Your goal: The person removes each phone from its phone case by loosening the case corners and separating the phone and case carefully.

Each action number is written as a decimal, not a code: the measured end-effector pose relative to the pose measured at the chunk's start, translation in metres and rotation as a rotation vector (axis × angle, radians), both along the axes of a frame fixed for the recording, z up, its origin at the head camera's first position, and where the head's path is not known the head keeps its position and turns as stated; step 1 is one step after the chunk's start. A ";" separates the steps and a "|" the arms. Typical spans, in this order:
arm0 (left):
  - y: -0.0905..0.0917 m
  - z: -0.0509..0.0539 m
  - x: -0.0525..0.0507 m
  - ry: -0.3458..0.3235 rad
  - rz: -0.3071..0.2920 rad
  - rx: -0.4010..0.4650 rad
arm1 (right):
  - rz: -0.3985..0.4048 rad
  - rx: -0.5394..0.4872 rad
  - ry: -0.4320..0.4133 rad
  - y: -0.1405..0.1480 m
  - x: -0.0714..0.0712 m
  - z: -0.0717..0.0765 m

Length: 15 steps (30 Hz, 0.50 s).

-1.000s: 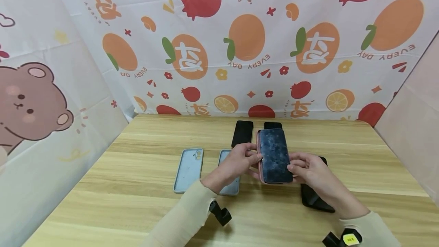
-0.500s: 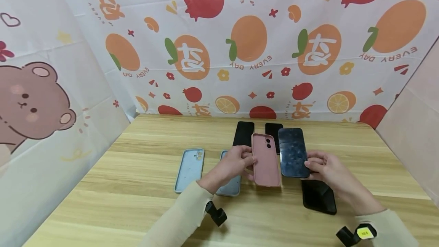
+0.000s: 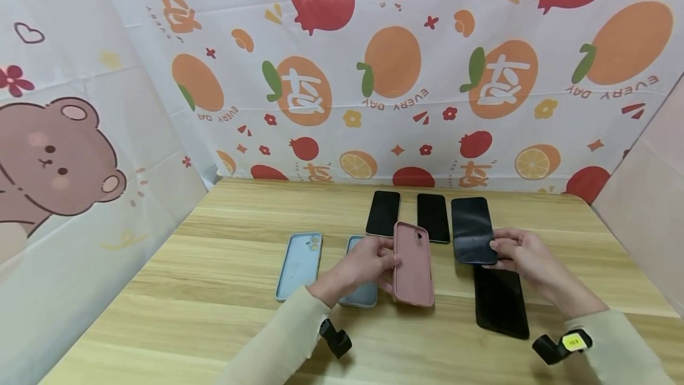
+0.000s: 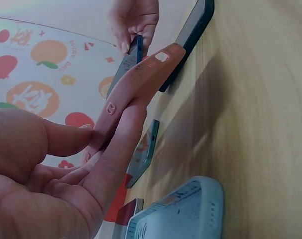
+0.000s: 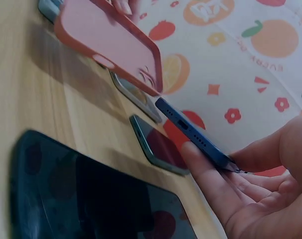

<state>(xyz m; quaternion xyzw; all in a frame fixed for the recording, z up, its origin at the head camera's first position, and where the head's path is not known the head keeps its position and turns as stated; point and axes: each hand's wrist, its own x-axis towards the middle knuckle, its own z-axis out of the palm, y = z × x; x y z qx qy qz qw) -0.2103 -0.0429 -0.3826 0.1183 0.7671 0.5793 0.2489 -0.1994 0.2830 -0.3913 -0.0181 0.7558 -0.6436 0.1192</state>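
At the near edge, two cream sleeves, left and right, are reaching in over a wood-grained surface, with a black device on each wrist. Just ahead on the right, a near phone is lying dark screen up. Toward the left, a blue case is resting hollow side up; a second blue case is lying to its right, partly hidden by the left hand.

Both hands are holding something above the surface. The left hand is pinching a pink case by its left edge, and the case is standing tilted, its hollow side facing the wearer and its camera opening at the top right. The right hand is pinching a held phone near its lower right edge, thumb on the screen side and fingers underneath. Case and phone are staying apart, side by side, with a gap between them.

Beyond them, a left far phone and a right far phone are lying screen up. Behind the surface, a white cloth is hanging, printed with oranges and red fruit; on the left, a brown cartoon bear is showing.
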 end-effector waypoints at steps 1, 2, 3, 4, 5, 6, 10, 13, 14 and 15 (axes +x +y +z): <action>0.000 -0.001 0.000 0.003 -0.002 -0.002 | -0.006 -0.001 -0.005 0.002 -0.002 0.000; 0.000 -0.001 0.000 0.001 -0.005 -0.004 | -0.014 0.006 -0.009 0.003 -0.004 0.000; 0.000 -0.002 0.001 -0.002 -0.007 -0.005 | -0.019 0.011 -0.013 0.005 -0.006 0.000; 0.000 -0.002 0.001 -0.004 -0.008 -0.009 | -0.021 0.021 -0.014 0.007 -0.008 0.000; 0.001 -0.003 0.001 -0.004 -0.009 -0.013 | -0.025 0.029 -0.016 0.008 -0.010 0.000; 0.001 -0.003 0.002 -0.004 -0.010 -0.017 | -0.028 0.042 -0.017 0.010 -0.012 0.000; 0.001 -0.006 0.002 -0.003 -0.018 -0.020 | -0.045 0.056 -0.027 0.016 -0.021 -0.002; 0.003 -0.008 0.002 -0.003 -0.032 -0.016 | -0.056 0.045 -0.038 0.020 -0.027 -0.005; 0.003 -0.009 0.002 -0.006 -0.034 -0.016 | -0.059 0.041 -0.042 0.021 -0.030 -0.006; 0.003 -0.010 0.002 -0.007 -0.036 -0.017 | -0.062 0.037 -0.050 0.022 -0.032 -0.006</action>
